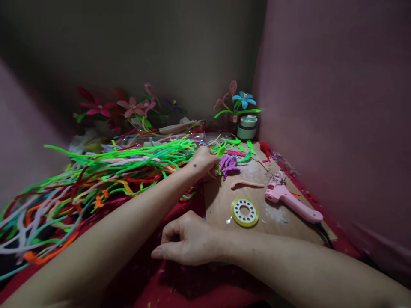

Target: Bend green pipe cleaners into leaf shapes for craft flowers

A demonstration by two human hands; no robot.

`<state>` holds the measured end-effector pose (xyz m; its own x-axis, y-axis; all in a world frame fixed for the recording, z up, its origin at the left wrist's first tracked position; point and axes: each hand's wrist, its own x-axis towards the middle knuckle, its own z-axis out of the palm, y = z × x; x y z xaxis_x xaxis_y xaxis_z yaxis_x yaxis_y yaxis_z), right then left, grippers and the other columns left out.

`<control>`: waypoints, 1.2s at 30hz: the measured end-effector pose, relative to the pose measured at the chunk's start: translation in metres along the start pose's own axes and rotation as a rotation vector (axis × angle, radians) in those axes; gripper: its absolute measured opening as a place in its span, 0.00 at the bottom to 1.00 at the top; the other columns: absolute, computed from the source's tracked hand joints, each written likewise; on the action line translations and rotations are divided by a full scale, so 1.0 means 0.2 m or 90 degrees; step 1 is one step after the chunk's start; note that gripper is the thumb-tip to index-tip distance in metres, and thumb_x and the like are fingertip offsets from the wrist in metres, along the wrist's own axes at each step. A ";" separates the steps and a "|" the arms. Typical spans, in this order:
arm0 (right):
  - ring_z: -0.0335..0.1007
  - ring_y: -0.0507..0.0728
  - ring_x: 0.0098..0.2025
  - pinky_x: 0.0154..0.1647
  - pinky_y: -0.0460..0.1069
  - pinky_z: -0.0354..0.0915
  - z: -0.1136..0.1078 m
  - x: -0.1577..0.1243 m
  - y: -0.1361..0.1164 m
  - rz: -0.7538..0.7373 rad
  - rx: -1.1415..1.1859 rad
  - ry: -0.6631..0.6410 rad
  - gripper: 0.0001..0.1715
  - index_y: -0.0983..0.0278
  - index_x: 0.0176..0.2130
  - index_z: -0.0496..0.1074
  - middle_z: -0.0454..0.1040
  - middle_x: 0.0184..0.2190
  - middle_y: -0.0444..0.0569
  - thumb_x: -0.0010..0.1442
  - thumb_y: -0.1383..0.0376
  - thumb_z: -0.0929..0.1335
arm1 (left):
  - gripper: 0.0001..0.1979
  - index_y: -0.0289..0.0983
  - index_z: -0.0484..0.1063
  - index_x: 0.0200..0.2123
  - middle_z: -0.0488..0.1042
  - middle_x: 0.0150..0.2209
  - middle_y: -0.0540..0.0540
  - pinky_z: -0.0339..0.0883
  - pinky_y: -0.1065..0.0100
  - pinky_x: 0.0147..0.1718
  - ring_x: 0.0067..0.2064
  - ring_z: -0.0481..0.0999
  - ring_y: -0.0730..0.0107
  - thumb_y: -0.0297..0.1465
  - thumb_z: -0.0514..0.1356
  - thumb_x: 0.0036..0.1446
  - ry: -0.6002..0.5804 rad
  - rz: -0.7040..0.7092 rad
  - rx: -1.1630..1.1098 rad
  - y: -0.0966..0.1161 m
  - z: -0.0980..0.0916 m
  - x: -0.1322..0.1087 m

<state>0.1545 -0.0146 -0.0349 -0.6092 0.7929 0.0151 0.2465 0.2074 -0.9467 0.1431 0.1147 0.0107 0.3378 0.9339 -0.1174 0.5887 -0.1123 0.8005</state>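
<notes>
My left hand (205,161) reaches to the board's far left edge with its fingers curled. Its fingertips are beside a purple fuzzy pipe-cleaner flower (229,166); whether they grip it or a green piece below is hidden. Closer to me, my right hand (189,239) hovers over the red cloth (154,273), thumb and fingers pinched together. Anything between them is too small to make out. Left of my hands lies a big heap of coloured pipe cleaners (150,156), bright green on top. Green pipe-cleaner leaves (246,157) lie just past the purple flower.
On the wooden board (221,205) rest a yellow-rimmed tape roll (245,212), a pink glue gun (293,201) and a bent peach pipe cleaner (247,185). Behind stand a pale lidded jar (247,127), a blue flower (244,99) and pink flowers (98,107). Walls enclose the back and sides.
</notes>
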 end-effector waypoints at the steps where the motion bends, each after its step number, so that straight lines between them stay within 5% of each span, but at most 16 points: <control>1: 0.57 0.46 0.20 0.19 0.41 0.52 0.00 0.00 0.00 0.002 -0.004 -0.002 0.16 0.66 0.22 0.67 0.63 0.16 0.39 0.51 0.56 0.67 | 0.11 0.34 0.64 0.12 0.61 0.08 0.50 0.49 0.74 0.12 0.10 0.59 0.77 0.27 0.58 0.42 0.001 0.005 0.014 0.00 0.01 0.02; 8: 0.58 0.46 0.18 0.19 0.41 0.54 0.00 0.00 0.01 0.026 0.003 -0.001 0.16 0.65 0.24 0.68 0.63 0.15 0.39 0.52 0.55 0.66 | 0.13 0.34 0.65 0.10 0.66 0.11 0.47 0.55 0.72 0.15 0.14 0.65 0.72 0.27 0.57 0.44 -0.044 0.026 0.054 -0.04 0.05 0.08; 25: 0.56 0.46 0.19 0.18 0.40 0.52 -0.01 -0.01 -0.02 0.049 -0.003 -0.001 0.15 0.66 0.24 0.68 0.62 0.16 0.39 0.51 0.56 0.66 | 0.12 0.33 0.66 0.10 0.62 0.08 0.50 0.47 0.75 0.12 0.11 0.57 0.79 0.26 0.58 0.42 -0.028 0.039 0.066 0.01 -0.03 0.05; 36: 0.62 0.48 0.25 0.23 0.40 0.56 -0.02 0.01 -0.02 0.006 -0.029 -0.026 0.15 0.67 0.29 0.73 0.69 0.21 0.42 0.52 0.57 0.66 | 0.13 0.32 0.63 0.10 0.58 0.07 0.52 0.50 0.72 0.13 0.10 0.55 0.79 0.23 0.58 0.43 -0.054 0.022 -0.029 0.23 0.07 0.26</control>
<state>0.1551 -0.0122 -0.0305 -0.6361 0.7715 -0.0082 0.2859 0.2258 -0.9313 0.1973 0.1527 0.0331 0.4195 0.8972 -0.1377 0.5427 -0.1263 0.8304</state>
